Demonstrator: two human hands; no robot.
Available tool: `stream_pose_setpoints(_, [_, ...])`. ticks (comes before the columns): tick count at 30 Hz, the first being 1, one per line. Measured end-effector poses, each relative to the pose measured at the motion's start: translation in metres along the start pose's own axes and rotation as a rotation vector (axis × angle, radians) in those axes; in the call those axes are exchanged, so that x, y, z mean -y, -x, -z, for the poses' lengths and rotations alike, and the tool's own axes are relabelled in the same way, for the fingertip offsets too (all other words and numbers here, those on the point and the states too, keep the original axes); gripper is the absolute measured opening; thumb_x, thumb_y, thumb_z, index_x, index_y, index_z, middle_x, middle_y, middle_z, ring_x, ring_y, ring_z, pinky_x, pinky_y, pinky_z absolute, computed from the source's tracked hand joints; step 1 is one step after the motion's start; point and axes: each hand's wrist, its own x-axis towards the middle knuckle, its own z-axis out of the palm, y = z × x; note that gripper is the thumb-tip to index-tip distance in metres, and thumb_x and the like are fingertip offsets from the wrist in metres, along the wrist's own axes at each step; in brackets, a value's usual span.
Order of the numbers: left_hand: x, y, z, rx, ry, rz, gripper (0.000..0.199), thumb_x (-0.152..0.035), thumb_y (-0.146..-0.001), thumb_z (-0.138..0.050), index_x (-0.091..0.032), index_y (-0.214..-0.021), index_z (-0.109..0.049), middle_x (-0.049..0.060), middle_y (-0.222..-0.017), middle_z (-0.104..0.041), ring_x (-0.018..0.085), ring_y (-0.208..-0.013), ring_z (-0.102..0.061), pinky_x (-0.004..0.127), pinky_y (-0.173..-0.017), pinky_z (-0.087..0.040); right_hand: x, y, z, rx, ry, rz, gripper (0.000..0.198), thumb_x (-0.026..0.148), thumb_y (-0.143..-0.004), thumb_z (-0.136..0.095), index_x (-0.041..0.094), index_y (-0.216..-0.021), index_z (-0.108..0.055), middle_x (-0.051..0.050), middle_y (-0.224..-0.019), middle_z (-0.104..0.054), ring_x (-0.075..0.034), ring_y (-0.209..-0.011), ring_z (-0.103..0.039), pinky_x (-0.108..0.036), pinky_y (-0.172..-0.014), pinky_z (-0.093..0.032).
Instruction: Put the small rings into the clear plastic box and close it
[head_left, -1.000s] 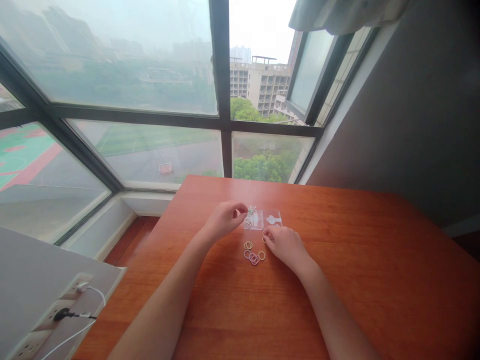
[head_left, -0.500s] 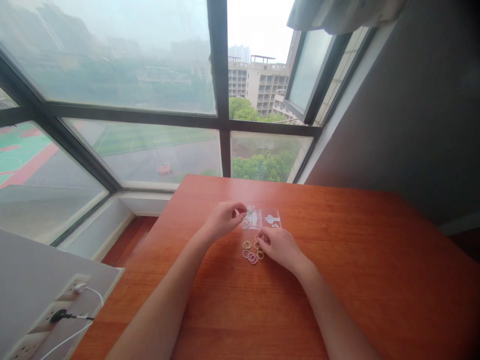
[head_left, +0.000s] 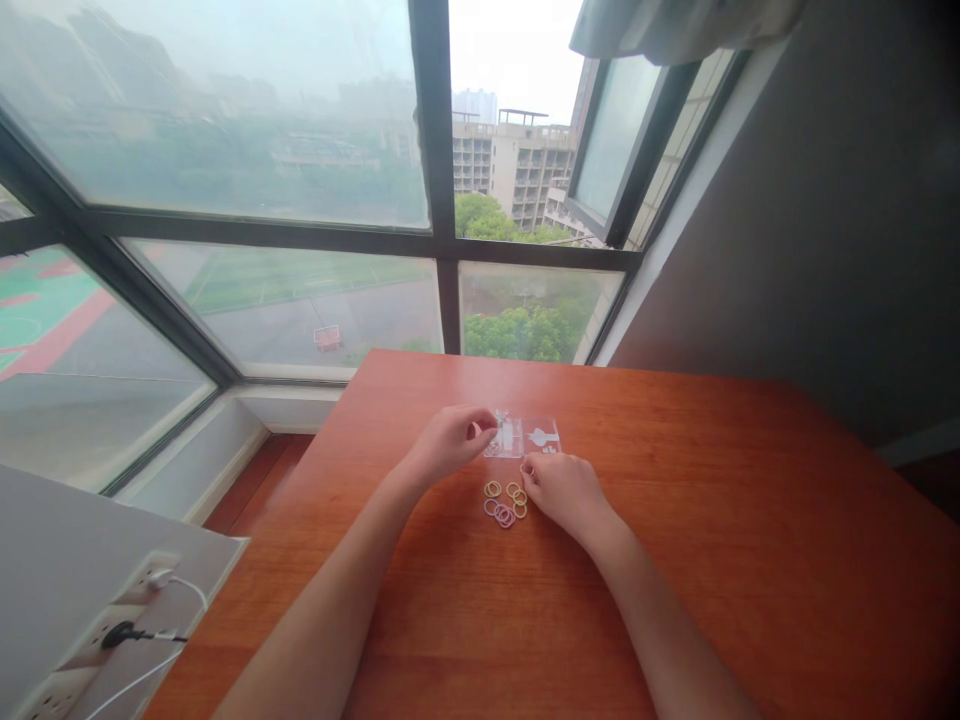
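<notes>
A small clear plastic box [head_left: 513, 440] lies open on the table, its lid [head_left: 551, 434] folded to the right with a white label on it. My left hand [head_left: 457, 440] is at the box's left side, thumb and finger closed together over it. What they pinch, if anything, is too small to make out. Just in front of the box, my right hand [head_left: 564, 485] pinches a pale hair tie [head_left: 525, 470], partly hidden by the fingers. Nearer to me lie loose yellow hair ties [head_left: 517, 495] and several pink and purple hair ties [head_left: 504, 515].
The reddish-brown wooden table [head_left: 712, 520] extends widely to the right. Window frames [head_left: 442, 250] stand behind its far edge, and a grey wall [head_left: 847, 220] rises at right. Plugs and cables [head_left: 124, 632] sit in wall sockets at lower left.
My right hand has moved slightly right, away from the yellow hair ties, with a pale hair tie at its fingertips. My left hand has stayed at the box, shifting only slightly.
</notes>
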Motion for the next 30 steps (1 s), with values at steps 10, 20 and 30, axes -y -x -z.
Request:
stream_pose_setpoints(10, [-0.013,-0.001,-0.005,0.043,0.106,0.014,0.024,-0.033,-0.087,-0.052,-0.016,-0.082,-0.068,0.001,-0.068,-0.064,0.01,-0.06,-0.052,0.019,-0.055,-0.04,-0.004,0.0,-0.004,-0.387,-0.381,0.038,0.019,0.029,-0.087,-0.05,0.022,-0.087,-0.068,0.002,-0.062,-0.061,-0.012,-0.06,-0.055,-0.021,-0.062,-0.036])
stream_pose_setpoints(20, [-0.025,-0.003,-0.018,0.092,0.316,0.006,0.019,-0.028,-0.084,-0.056,-0.013,-0.083,-0.068,0.002,-0.074,-0.066,0.009,-0.063,-0.052,0.019,-0.057,-0.041,-0.001,0.001,-0.006,-0.483,-0.464,0.093,0.023,0.03,-0.088,-0.048,0.02,-0.088,-0.069,0.001,-0.059,-0.057,-0.012,-0.058,-0.052,-0.021,-0.062,-0.036])
stream_pose_setpoints(30, [0.002,0.0,0.006,-0.036,0.01,0.018,0.014,-0.024,-0.082,-0.054,-0.016,-0.081,-0.065,0.002,-0.074,-0.065,0.01,-0.062,-0.055,0.02,-0.057,-0.042,-0.007,0.0,-0.002,-0.397,-0.397,0.079,0.021,0.03,-0.089,-0.048,0.022,-0.09,-0.068,0.0,-0.068,-0.065,-0.012,-0.064,-0.058,-0.02,-0.064,-0.036])
